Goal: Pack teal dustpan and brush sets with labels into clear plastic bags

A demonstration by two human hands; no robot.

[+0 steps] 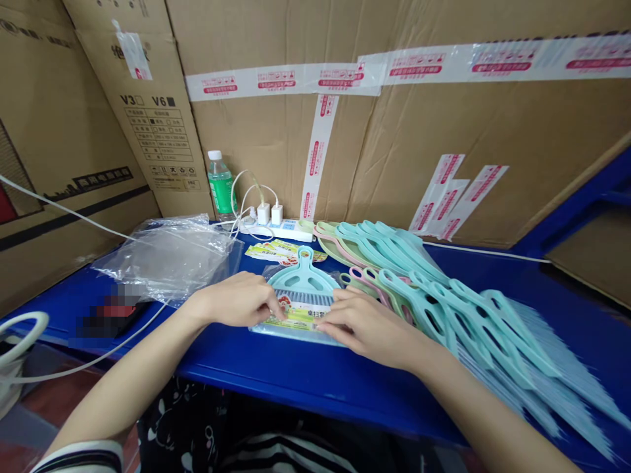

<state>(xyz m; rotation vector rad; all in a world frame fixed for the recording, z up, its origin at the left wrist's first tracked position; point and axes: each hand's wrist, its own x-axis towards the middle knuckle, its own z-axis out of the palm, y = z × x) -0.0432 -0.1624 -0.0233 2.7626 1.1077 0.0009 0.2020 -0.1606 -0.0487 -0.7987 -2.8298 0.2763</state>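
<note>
In the middle of the table lies a light-blue dustpan (306,269) with its handle pointing away from me. A brush with grey-blue bristles (302,297) rests on it. Over the bristles is a yellow-green printed label card (302,314). Clear plastic shows around the set, but I cannot tell whether it fully encloses it. My left hand (241,299) is closed, its fingertips at the card's left end. From the other side, my right hand (365,322) pinches the card's right end between thumb and fingers.
Several brushes (473,322) and stacked dustpans (389,246) lie to the right. Clear plastic bags (167,256) sit at the left. Behind are more label cards (276,251), a power strip (290,230) with cables and a green-labelled bottle (221,187). Cardboard (404,131) walls the back.
</note>
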